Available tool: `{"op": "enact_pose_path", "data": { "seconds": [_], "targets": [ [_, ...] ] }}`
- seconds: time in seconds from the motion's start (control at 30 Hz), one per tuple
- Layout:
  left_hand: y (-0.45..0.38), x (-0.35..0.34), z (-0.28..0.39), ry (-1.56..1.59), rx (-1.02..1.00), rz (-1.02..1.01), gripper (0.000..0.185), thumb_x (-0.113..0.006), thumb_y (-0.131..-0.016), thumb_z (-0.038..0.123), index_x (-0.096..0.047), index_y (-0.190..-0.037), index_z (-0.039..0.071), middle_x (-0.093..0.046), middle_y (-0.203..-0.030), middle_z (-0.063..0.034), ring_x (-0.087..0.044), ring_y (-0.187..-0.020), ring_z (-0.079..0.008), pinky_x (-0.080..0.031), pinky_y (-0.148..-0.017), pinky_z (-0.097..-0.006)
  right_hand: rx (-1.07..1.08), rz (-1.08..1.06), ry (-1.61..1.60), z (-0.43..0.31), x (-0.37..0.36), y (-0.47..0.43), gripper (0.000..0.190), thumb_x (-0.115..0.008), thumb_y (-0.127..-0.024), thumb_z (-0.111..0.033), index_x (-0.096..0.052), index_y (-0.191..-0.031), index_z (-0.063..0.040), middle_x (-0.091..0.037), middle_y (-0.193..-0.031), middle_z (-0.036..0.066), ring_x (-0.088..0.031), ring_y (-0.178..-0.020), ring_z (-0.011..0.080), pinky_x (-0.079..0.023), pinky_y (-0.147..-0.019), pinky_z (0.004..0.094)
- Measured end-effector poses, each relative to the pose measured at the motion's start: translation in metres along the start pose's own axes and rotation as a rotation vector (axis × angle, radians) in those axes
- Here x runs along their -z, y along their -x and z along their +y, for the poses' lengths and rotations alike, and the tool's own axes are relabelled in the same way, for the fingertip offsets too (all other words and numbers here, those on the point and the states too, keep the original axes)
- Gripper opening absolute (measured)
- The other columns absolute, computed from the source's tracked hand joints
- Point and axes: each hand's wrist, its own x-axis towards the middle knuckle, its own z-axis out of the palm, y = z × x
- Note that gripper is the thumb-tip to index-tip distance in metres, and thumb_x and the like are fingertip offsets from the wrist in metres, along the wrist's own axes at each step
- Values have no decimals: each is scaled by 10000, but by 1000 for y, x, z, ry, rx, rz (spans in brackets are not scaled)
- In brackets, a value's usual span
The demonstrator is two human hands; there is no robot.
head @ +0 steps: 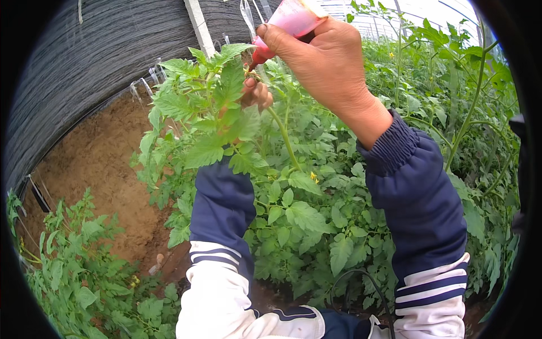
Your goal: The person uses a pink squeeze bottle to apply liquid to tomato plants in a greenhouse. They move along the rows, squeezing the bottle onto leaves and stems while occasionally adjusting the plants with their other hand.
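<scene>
My right hand point(330, 63) grips a translucent squeeze bottle point(294, 19) of pinkish-red liquid, tilted with its narrow red nozzle down to the left. The nozzle tip meets or almost meets a small tomato flower cluster point(250, 73); contact cannot be made out exactly. Below the tip, my left hand point(257, 95) pinches the cluster between thumb and fingers. Leaves of the tomato plant point(207, 110) hide much of that hand and its wrist. A thick green stem point(283, 131) runs down to the right from beside the left fingers.
Dense tomato foliage point(305, 216) fills the middle and right. Bare soil point(101, 156) lies left, below a dark ribbed wall covering point(101, 46) with a pale post point(199, 27). More tomato plants point(84, 271) grow at lower left. A black cable or hose point(372, 279) loops near my right forearm.
</scene>
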Motion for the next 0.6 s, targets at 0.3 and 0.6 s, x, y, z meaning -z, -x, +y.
{"op": "enact_pose_path", "data": {
  "seconds": [0.3,0.6],
  "targets": [
    [-4,-5,3,-88,36,90,89,-564,-969,163,-613,-930,100,-535,-732,-7,-442,-590,-115,-364,-614,-296,-2,1,48,10,2,0,141,-750,-862,-196,-750,-884,-57,-742,-738,13,-656,-626,48,-520,-601,214],
    [-17,2,-13,-4,29,83,125,-566,-956,153,-615,-1040,75,-562,-770,-28,-489,-667,-142,-372,-642,-304,20,57,44,17,21,-2,234,-699,-845,-252,-694,-815,-20,-672,-607,66,-677,-555,135,-537,-525,273]
  ]
}}
